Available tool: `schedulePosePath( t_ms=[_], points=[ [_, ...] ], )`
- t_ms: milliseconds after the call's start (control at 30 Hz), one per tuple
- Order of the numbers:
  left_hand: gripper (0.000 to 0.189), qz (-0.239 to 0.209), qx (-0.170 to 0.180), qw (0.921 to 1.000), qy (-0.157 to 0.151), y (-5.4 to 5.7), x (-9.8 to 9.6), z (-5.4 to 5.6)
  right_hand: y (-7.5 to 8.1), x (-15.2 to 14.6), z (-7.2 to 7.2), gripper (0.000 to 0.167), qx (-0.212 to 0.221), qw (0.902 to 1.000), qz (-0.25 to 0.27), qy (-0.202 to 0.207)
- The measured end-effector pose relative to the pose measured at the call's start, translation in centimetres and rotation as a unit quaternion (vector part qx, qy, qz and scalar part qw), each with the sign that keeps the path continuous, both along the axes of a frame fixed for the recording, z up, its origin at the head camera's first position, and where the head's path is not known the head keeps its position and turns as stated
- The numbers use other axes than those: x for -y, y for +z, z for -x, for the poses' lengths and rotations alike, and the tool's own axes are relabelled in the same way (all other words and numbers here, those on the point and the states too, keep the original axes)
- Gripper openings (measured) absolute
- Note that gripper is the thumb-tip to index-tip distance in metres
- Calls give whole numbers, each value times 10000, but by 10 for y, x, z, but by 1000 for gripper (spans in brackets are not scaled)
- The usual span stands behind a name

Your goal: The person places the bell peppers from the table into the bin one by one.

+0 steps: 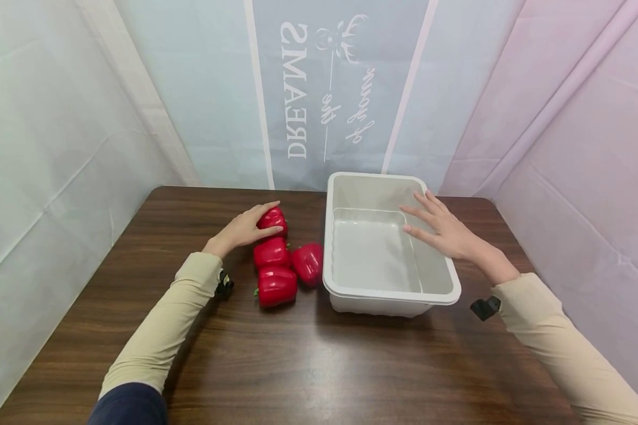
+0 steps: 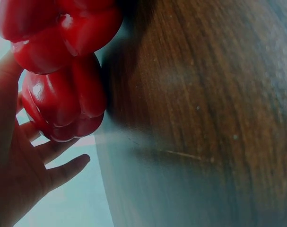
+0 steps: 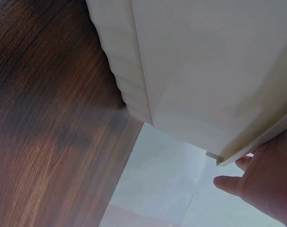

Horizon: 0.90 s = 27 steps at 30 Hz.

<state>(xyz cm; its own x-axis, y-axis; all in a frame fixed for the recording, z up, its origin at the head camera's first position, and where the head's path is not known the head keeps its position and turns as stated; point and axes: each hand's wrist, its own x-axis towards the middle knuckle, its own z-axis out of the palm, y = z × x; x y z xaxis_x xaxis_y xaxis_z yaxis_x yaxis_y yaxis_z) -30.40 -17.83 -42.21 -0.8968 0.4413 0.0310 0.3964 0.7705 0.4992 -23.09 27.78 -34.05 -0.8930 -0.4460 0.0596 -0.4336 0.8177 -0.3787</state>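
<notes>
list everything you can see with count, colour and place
bell peppers: 4, red, on the table left of the bin
bin: 1, off-white, on the table
table: 1, dark brown, below everything
backdrop: 1, pale blue and grey with white lettering, behind the table
side cloths: 2, whitish, left and right
wrist cameras: 2, black, one per wrist
sleeves: 2, beige, on the forearms
left hand: 1, bare, at the farthest pepper
right hand: 1, bare, over the bin's right side
</notes>
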Motion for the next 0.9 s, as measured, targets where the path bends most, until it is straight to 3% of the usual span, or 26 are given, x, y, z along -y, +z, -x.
schedulePosePath(
  t_ms=[900],
  points=[
    [78, -110, -216, 9997, 68, 1, -4, 3, -3, -2, 2, 51, -58, 9999, 92, 55]
  ],
)
